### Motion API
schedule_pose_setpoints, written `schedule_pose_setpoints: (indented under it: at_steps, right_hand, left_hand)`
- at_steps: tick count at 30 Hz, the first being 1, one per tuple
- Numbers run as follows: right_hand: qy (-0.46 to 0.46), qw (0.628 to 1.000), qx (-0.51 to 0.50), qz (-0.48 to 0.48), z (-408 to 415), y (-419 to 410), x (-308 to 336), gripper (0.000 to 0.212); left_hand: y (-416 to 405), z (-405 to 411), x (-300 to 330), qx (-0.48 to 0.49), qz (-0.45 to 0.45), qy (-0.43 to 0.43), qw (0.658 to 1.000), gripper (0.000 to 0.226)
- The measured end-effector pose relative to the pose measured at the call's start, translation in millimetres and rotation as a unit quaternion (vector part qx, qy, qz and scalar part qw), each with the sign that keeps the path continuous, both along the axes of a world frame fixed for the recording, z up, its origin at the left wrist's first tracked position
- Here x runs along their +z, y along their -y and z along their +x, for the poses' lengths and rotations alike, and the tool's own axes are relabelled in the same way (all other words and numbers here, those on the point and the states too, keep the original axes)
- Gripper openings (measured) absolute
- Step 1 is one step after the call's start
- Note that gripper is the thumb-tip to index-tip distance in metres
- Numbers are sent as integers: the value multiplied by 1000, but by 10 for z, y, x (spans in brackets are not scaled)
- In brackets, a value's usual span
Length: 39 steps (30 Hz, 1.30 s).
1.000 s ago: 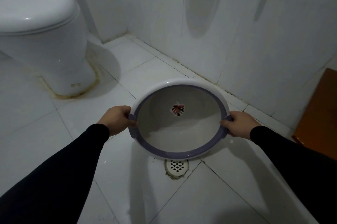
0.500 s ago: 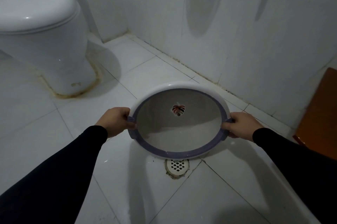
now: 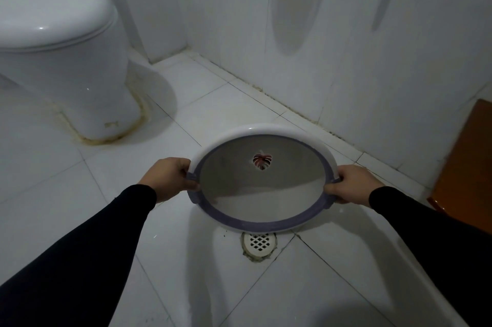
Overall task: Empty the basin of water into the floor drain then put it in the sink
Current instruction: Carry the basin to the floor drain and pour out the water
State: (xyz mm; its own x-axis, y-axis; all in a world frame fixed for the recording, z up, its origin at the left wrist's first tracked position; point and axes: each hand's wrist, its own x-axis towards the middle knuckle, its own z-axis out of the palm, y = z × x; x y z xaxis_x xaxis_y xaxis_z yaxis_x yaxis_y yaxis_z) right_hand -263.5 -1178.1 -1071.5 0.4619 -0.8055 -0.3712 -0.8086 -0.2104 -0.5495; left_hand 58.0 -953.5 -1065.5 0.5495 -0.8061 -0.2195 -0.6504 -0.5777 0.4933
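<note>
A round white basin (image 3: pixel 262 200) with a purple rim and a red leaf mark on its bottom is tipped toward me, its low edge just above the floor. My left hand (image 3: pixel 167 180) grips its left handle and my right hand (image 3: pixel 350 187) grips its right handle. A little water pools in the basin's lower side. The round white floor drain (image 3: pixel 259 244) sits in the tiles directly below the basin's near edge. Wet streaks run along the floor around the drain. No sink is in view.
A white toilet (image 3: pixel 58 42) stands at the upper left on the tiled floor. A white tiled wall (image 3: pixel 346 47) runs behind the basin. An orange-brown wooden piece (image 3: pixel 466 164) stands at the right edge.
The basin has tipped a little further toward me over the drain, and the water inside has lessened. Both hands keep their hold on the handles.
</note>
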Motion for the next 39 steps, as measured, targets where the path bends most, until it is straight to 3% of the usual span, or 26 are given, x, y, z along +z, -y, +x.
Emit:
schedule_pose_setpoints:
  at_steps: [18,26,39]
  right_hand:
    - [-16,999,27,20,-13,2,10,6]
    - [-52,998,36,16,-23,-22,48,19]
    - [-63,996,50,23,-61,-14,30,11]
  left_hand:
    - [7,-66,49,-39,22,34,998,18]
    - [-1,-53,10,-59,36,51,996,18]
    - [1,-29,-53,-88,43,88,991,19]
